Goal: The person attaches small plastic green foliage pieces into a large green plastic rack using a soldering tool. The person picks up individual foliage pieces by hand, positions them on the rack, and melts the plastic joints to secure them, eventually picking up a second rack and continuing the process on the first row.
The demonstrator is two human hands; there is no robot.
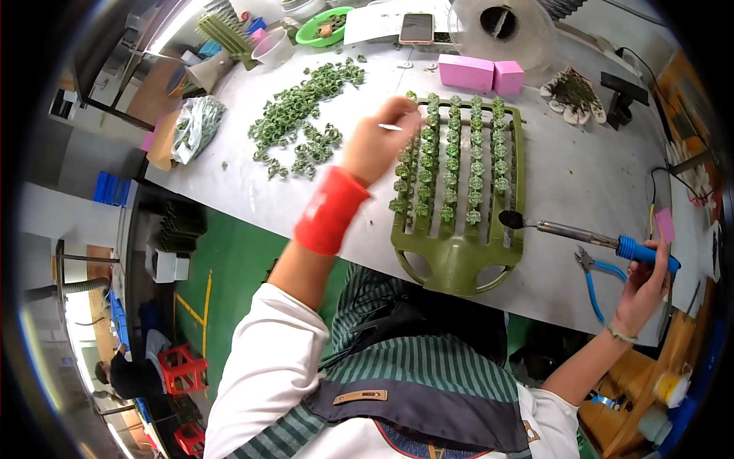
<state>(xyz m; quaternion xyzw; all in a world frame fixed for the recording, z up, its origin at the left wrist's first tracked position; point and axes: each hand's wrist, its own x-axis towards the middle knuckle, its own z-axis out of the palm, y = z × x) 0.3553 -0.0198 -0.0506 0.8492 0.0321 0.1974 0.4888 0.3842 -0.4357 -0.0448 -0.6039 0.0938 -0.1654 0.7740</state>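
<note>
My right hand (642, 291) holds a soldering iron (581, 232) by its blue handle; its dark, rounded tip end lies over the lower right of a green plastic rack (457, 260). Rows of small green artificial succulent rosettes (451, 163) stand along the rack's bars. Over the rack's far left part is my left hand (386, 138), a red band on its wrist. Its fingers curl together and are blurred; a small white thing shows at them, and what they grip is hidden. Left of the rack lies a loose pile of green rosettes (306, 115).
Blue-handled cutters (592, 279) lie near the right hand. Pink blocks (466, 73), a phone (417, 28), a green basin (321, 27) and gloves (572, 96) line the far side. A plastic bag (197, 128) sits at the table's left edge. A person (134, 375) is far left.
</note>
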